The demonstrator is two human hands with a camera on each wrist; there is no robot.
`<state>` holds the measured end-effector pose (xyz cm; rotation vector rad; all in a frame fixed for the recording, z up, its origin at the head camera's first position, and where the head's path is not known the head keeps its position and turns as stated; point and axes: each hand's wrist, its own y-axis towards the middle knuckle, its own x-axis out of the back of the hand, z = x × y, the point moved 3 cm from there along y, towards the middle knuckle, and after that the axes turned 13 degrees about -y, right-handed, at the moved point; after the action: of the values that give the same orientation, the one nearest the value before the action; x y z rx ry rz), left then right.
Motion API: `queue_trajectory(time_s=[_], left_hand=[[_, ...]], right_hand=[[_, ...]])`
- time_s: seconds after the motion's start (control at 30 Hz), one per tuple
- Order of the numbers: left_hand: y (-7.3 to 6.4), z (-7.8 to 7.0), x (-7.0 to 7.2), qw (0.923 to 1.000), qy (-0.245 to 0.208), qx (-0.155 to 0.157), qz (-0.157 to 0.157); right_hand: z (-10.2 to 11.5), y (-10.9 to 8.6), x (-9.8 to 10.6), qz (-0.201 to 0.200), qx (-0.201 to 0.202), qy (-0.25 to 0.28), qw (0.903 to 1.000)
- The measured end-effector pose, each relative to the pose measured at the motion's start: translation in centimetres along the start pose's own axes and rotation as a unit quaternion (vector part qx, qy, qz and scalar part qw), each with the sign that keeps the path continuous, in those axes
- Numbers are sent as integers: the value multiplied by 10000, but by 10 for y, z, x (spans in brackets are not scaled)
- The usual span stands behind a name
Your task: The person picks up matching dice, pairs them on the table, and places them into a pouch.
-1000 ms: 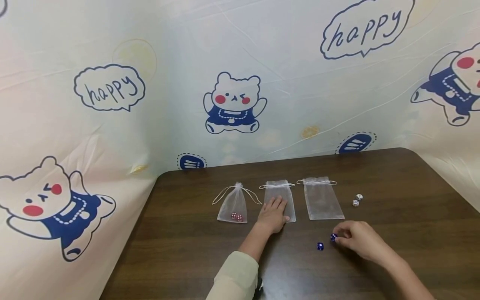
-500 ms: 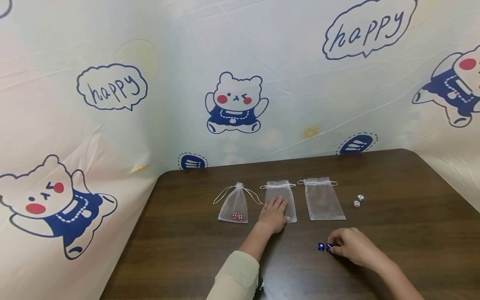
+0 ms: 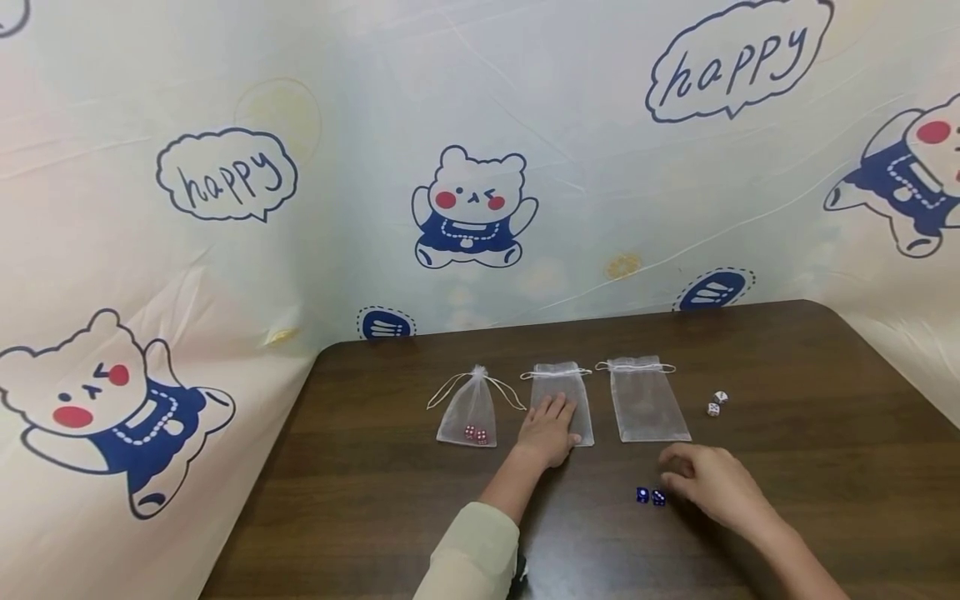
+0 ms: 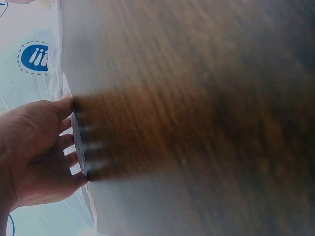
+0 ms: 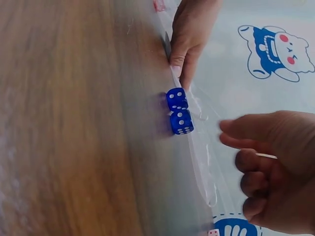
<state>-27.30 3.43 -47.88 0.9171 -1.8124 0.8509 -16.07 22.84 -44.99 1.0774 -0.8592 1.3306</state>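
Observation:
My left hand (image 3: pixel 547 431) rests with its fingers spread on the middle mesh drawstring bag (image 3: pixel 573 392), covering part of it. To the right, my right hand (image 3: pixel 712 477) hovers just beside two blue dice, its fingers loosely bent and nothing between them. One blue die (image 3: pixel 642 495) lies close beside the other blue die (image 3: pixel 658 497) on the table. In the right wrist view a gap shows between my right fingertips and the upper blue die (image 5: pixel 177 100). A third mesh bag (image 3: pixel 648 404) lies flat beyond my right hand.
At the left, a cinched mesh bag (image 3: pixel 465 412) holds two red dice (image 3: pixel 476 434). Two white dice (image 3: pixel 714 409) lie at the right of the brown wooden table (image 3: pixel 360 517). Behind the table hangs a printed cloth (image 3: pixel 337 250).
My right hand has moved the second blue die toward the first, set it down beside it and let go, then drawn slightly back. My left hand stays in place.

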Motion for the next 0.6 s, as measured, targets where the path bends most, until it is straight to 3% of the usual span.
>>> queue_trajectory(time_s=[0.2,0.6], left_hand=[[0,0,-1,10000,-47,7,3],[2,1,-1,9999,133,20,-51]], right_hand=[[1,0,8,-720,-178,-29,9972],[-1,-1,7,-791,-257,-40,9965]])
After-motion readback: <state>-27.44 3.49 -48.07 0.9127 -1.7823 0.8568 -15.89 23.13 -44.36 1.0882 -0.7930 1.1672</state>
